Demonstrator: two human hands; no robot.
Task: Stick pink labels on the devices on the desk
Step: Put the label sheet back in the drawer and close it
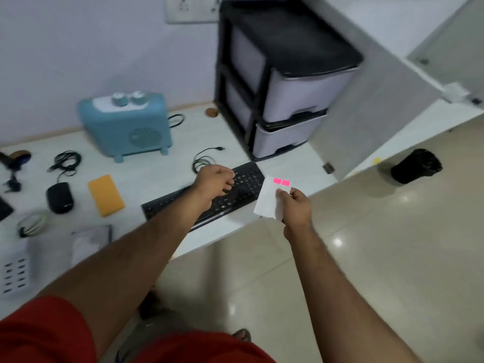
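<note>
Pink labels [281,182] are sitting on a white backing sheet [269,199], just above the right hand [294,205] fingers pinching its edge. The left hand [215,183] is hovering over the black keyboard [243,189], fingers curled (possibly pinching a label, too blurred to tell). The white desk [162,163] is carrying a blue speaker [128,127].

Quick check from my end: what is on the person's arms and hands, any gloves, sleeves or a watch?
Both hands are bare: no gloves on the left hand or right hand. Both forearms are uncovered, with no watch or band showing at either wrist. A red sleeve covers the left upper arm, part of a red top.
</note>
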